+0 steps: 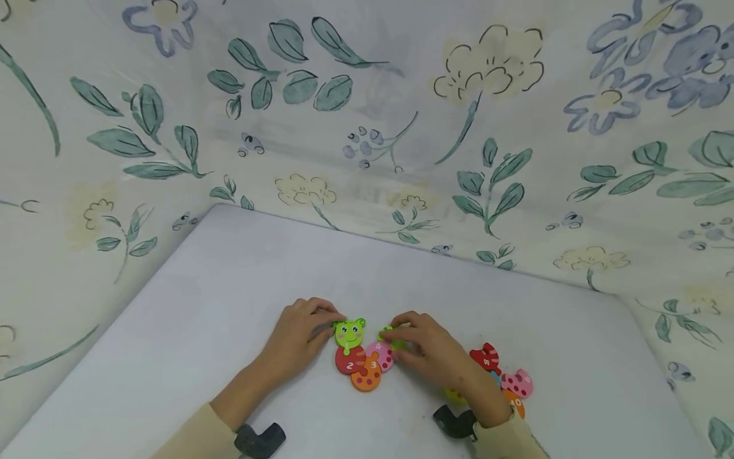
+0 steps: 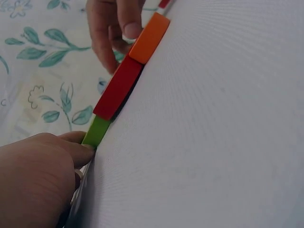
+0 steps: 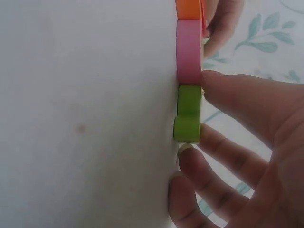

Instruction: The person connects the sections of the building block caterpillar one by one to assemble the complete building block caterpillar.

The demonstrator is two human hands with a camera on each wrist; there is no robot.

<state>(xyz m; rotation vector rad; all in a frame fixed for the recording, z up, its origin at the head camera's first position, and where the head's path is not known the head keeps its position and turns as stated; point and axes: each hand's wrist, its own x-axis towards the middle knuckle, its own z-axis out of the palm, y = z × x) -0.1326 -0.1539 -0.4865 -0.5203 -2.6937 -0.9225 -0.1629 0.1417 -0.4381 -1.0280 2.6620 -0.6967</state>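
Note:
A wooden number puzzle shaped like a caterpillar lies flat on the white table. My left hand (image 1: 297,335) pinches the green caterpillar head piece (image 1: 349,334) by its left edge with thumb and forefinger. Joined on from the head are a red piece (image 1: 346,361) marked 2, an orange piece (image 1: 366,380) marked 3 and a pink piece (image 1: 379,354) marked 4. At the pink one's far side, my right hand (image 1: 430,347) holds a green piece (image 3: 189,114), thumb near their joint and fingers by its end. That green piece is mostly covered in the head view.
Right of my right forearm lie more puzzle pieces: a red one (image 1: 485,358), a pink one (image 1: 518,384) and an orange one (image 1: 515,403). A yellow piece (image 1: 455,396) is partly under the forearm. Flower-patterned cloth (image 1: 367,127) rises behind the white table (image 1: 275,255).

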